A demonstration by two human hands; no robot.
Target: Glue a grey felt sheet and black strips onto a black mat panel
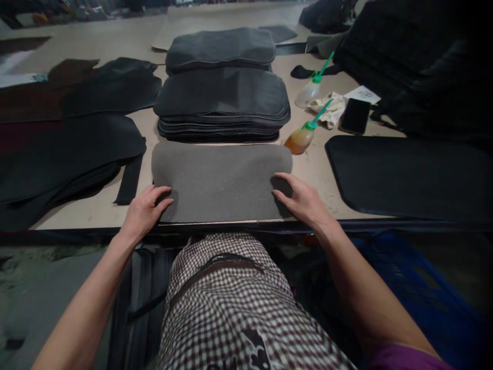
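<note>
A grey sheet (220, 181) with rounded far corners lies flat at the table's front edge, its speckled matte side up. My left hand (145, 209) rests on its left end, thumb and fingers apart. On the right end lies my right hand (301, 199), also with thumb and fingers spread. Both hands touch the sheet from above, and neither is visibly closed around its edge. Just behind it stands a stack of dark panels (221, 95) with similar rounded corners. A further dark pile (220, 47) is behind that stack.
Two squeeze bottles with green nozzles, one holding amber liquid (299, 140) and one whitish (307, 95), stand right of the stack. Near them are a crumpled cloth (332, 109) and a phone (355, 116). Black pieces lie left (73, 154) and a black panel (412, 177) right.
</note>
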